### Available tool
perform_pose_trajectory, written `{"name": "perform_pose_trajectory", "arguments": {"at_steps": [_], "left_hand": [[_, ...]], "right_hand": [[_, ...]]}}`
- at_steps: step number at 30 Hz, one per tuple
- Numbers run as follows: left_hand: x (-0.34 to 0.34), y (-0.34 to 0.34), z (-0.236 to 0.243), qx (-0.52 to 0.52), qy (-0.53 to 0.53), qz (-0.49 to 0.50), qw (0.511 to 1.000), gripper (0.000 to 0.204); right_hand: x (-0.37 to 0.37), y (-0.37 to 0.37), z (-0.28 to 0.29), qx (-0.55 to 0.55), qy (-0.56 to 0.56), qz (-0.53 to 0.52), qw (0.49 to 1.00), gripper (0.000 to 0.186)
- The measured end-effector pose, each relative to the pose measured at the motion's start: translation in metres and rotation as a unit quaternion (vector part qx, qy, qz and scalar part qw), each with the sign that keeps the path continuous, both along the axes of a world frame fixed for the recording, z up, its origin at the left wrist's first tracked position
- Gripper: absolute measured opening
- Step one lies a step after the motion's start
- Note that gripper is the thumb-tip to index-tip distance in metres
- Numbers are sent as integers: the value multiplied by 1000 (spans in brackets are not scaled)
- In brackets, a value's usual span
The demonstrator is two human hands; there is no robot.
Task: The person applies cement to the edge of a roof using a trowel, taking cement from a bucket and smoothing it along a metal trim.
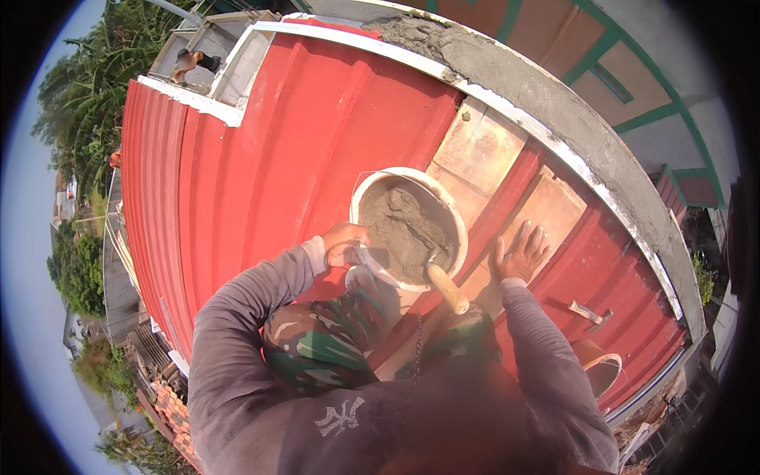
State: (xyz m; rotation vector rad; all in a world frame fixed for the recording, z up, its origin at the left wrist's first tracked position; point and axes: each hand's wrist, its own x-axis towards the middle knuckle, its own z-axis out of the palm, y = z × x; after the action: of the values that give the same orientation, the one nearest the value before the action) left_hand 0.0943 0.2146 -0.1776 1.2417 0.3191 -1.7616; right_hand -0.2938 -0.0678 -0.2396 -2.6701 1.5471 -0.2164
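Observation:
A pale bucket (457, 227) of wet grey mortar (404, 229) stands in front of my knees on the red ribbed metal roof (317, 127). My left hand (346, 244) is closed on the bucket's left rim. A tool with a wooden handle (449, 289) rests in the mortar, its handle leaning out over the near right rim; its working end is mostly buried. To the right, my right hand (524, 252) lies flat with fingers spread on a tan board (554, 202), holding nothing.
Another board (481, 142) lies beyond the bucket. A hammer (590, 314) and a second bucket (608, 374) sit at my right. A mortar-topped wall (546, 95) with a white edge bounds the roof. Far left, another person (190, 63) is by a walled opening.

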Motion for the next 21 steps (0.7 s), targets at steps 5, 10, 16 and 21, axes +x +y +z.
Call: {"name": "perform_pose_trajectory", "arguments": {"at_steps": [5, 10, 16, 21], "left_hand": [[-6, -10, 25, -127, -294, -189, 928, 3], [-5, 9, 10, 61, -35, 16, 997, 8], [-8, 0, 18, 86, -25, 20, 996, 27], [-28, -41, 88, 65, -71, 6, 995, 28]], "right_hand": [[-1, -6, -1, 24, 20, -3, 1000, 93], [-2, -7, -2, 50, 18, -3, 999, 92], [-1, -5, -5, 68, 35, -14, 997, 93], [-1, -4, -6, 51, 29, -13, 998, 94]]}}
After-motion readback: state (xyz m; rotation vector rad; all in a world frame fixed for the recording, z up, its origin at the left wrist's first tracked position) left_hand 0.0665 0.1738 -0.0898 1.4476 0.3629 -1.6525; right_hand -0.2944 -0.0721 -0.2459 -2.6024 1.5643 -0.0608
